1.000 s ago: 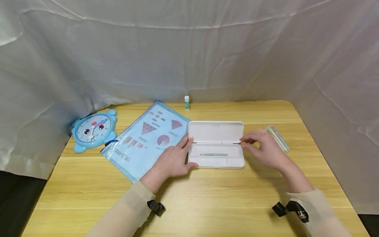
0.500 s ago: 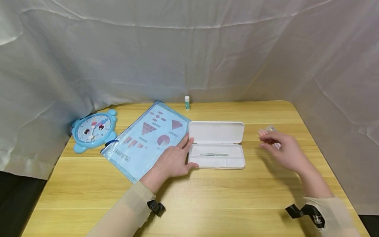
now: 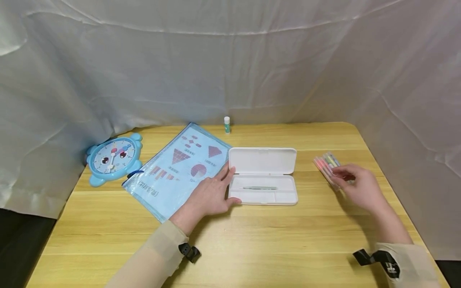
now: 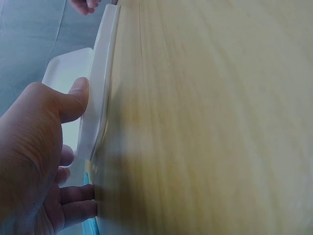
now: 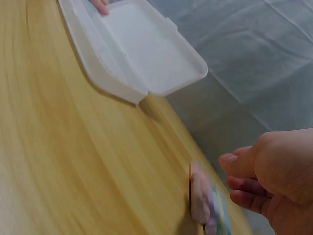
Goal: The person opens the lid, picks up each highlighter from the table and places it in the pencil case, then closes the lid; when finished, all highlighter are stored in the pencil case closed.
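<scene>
A white pencil case [image 3: 262,161] stands with its lid raised on the table, a slim green pen [image 3: 260,188] lying in its back compartment. At its left end, my left hand [image 3: 212,194] grips it, thumb on the front rim and fingers by the hinge side. The left wrist view shows that thumb [image 4: 76,100] against the case's front wall. My right hand [image 3: 360,186] hovers over a row of pastel markers [image 3: 325,166] at the right and covers their near part. In the right wrist view its fingers are loosely bent, apart from the markers [image 5: 208,205], with nothing between them.
A blue zip document bag [image 3: 180,168] lies left of the case, partly beneath my left hand. Farther left is a blue toy clock [image 3: 114,158]. A glue stick [image 3: 227,125] stands upright at the back, near the grey curtain [image 3: 230,72].
My right hand has moved from the right end of the pencil case rightward to the markers. The left hand and the case have stayed in place.
</scene>
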The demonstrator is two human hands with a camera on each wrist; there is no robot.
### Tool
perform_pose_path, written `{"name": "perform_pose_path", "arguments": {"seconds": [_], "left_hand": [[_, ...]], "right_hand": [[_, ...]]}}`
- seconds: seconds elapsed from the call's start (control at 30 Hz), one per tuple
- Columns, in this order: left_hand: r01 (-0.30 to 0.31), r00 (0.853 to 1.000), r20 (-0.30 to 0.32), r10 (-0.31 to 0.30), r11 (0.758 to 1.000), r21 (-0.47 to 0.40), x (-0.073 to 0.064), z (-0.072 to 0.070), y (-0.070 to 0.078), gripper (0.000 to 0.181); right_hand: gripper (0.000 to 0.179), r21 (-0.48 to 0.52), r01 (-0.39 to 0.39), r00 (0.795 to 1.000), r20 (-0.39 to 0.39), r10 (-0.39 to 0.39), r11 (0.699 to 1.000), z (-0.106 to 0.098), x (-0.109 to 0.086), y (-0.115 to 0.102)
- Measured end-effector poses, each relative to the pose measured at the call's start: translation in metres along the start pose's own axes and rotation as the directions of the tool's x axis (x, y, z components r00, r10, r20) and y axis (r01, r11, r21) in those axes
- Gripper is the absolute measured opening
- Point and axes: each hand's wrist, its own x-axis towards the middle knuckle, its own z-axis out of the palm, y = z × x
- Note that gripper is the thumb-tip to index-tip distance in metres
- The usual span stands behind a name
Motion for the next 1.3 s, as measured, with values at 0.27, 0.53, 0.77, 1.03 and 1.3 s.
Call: {"name": "perform_pose_path", "arguments": {"seconds": [0.27, 0.53, 0.77, 1.03, 1.3], "left_hand": [[0.003, 1.000, 0.003, -0.003, 1.000, -0.007, 0.000, 0.000, 0.000, 0.101], [0.009, 1.000, 0.005, -0.009, 1.000, 0.006, 0.000, 0.000, 0.000, 0.101], [0.001, 1.000, 0.001, -0.001, 1.000, 0.006, 0.000, 0.001, 0.000, 0.101], [0.004, 1.000, 0.005, -0.004, 1.000, -0.004, 0.000, 0.000, 0.001, 0.101], [0.010, 1.000, 0.013, -0.010, 1.000, 0.010, 0.001, 0.001, 0.000, 0.101]], "right_hand": [[0.014, -0.052, -0.076, 0.997, -0.022, 0.075, 0.996, 0.006, -0.008, 0.009], [0.011, -0.132, -0.100, 0.995, -0.021, 0.098, 0.986, 0.020, -0.006, 0.005], [0.016, -0.159, -0.114, 0.992, 0.041, 0.122, 0.981, 0.025, -0.004, 0.001], [0.017, -0.181, -0.137, 0.987, 0.065, 0.150, 0.974, 0.028, -0.004, -0.001], [0.013, -0.190, -0.129, 0.988, 0.055, 0.142, 0.973, 0.029, -0.005, -0.002]]}}
